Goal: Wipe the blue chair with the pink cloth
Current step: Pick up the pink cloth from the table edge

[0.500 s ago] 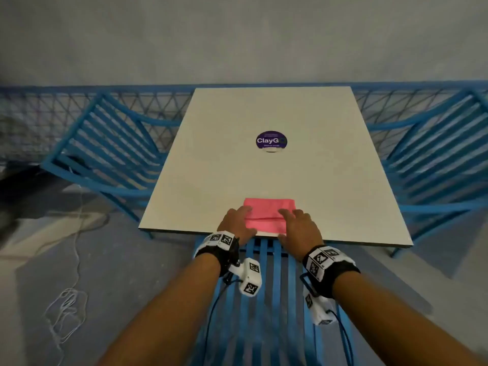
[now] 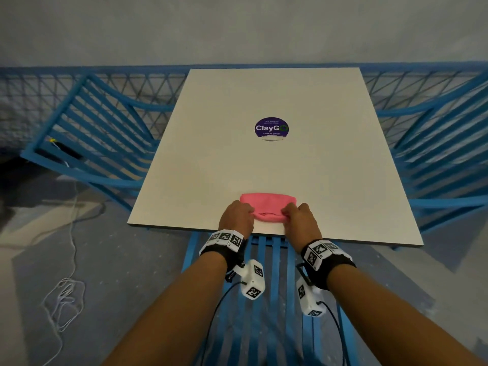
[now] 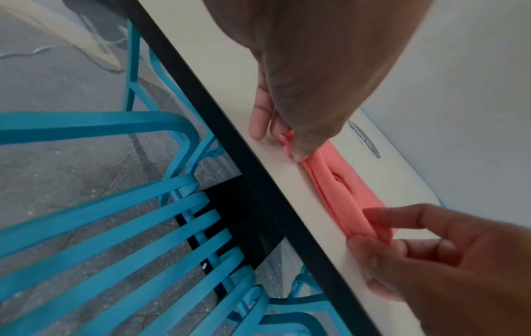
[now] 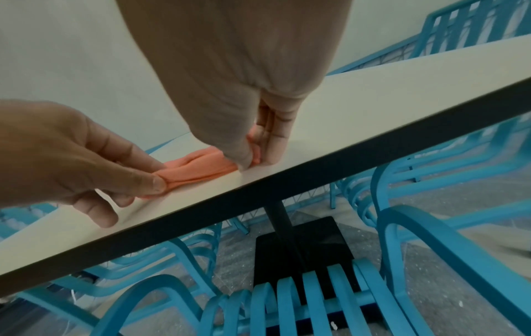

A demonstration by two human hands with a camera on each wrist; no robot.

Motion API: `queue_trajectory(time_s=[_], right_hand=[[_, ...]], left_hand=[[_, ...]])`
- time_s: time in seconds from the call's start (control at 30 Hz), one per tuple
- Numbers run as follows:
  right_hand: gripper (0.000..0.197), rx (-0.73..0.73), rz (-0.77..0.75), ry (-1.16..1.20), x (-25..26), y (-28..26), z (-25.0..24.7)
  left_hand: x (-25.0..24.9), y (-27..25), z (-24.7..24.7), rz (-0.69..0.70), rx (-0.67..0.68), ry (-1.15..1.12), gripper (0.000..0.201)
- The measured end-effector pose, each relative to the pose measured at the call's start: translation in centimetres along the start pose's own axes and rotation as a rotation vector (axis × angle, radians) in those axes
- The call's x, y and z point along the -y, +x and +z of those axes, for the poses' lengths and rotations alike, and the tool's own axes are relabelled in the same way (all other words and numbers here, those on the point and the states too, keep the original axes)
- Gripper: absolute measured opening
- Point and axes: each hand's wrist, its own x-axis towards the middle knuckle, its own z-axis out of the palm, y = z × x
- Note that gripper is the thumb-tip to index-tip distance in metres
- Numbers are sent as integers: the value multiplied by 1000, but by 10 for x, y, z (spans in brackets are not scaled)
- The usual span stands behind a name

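Our left hand and right hand each pinch an end of the pink cloth, bunched between them on the table, blue chair below.

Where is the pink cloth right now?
The pink cloth lies on the white table near its front edge, pinched between the left hand and right hand.

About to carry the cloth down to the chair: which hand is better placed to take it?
Nearly even, slight lean right. The left hand and right hand each pinch an end of the pink cloth near the table edge, with the blue chair directly below both.
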Motion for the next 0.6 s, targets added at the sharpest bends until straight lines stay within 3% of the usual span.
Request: queue_trajectory(time_s=[0.17, 0.3, 0.4, 0.6], right_hand=[[29, -11, -62, -9, 10, -2, -20], [19, 15, -159, 41, 30, -20, -66], [13, 110, -196, 55, 57, -48, -113], [9, 389, -244, 183, 132, -140, -202]], left_hand=[[-10, -10, -30, -18, 0, -37, 28], [-16, -38, -86, -29, 63, -86, 28], [-20, -74, -136, -34, 123, -128, 18], [-21, -172, -228, 106, 121, -121, 11]])
